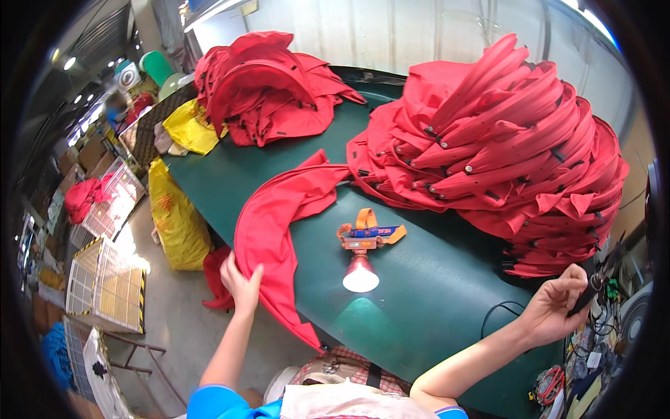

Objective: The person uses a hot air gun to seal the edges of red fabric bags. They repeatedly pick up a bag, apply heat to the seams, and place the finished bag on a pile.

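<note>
A long curved piece of red fabric [269, 227], like a sewn canopy panel, lies along the near left edge of the green table [405, 279]. My left hand [242, 283] grips its outer edge, thumb apart from the fingers, and part of the red cloth hangs over the table's side. At the far right, my right hand [558, 304] is closed with bent fingers on a black object [586, 295]; its kind I cannot make out. Between my hands a lit red lamp [360, 264] with an orange and blue strap [370, 230] rests on the table.
A tall stack of red fabric pieces [488, 140] fills the right back. A smaller red pile [272, 98] sits at the back left. Yellow bags [174, 216] and a wire crate [105, 283] stand left of the table. Tools and cables [551, 384] crowd the right edge.
</note>
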A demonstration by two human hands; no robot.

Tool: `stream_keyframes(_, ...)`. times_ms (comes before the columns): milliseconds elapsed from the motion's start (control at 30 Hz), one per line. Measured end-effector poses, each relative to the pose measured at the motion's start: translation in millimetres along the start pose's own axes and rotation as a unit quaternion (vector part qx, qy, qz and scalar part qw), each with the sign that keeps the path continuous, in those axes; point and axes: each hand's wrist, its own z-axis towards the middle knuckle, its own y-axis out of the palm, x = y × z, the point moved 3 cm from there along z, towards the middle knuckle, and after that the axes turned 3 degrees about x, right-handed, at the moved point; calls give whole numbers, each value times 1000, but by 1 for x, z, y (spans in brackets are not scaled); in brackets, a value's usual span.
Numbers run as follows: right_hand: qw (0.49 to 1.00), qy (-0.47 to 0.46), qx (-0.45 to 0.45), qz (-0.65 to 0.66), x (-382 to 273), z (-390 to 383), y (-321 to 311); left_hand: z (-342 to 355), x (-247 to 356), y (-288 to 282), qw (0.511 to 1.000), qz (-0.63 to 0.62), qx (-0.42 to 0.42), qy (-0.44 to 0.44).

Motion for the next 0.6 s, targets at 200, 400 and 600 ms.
stream_keyframes(200,982,95,2,-165,68,-45,15,-76,-14,8,761,-400,-217,-462)
stream_keyframes(400,846,105,-59,-520,85,-104,-4,-37,131,-32,838,-511,-62,-180)
stream_keyframes(600,730,103,-234,-634,185,-177,-7,-113,188,12,812,-555,-152,-97)
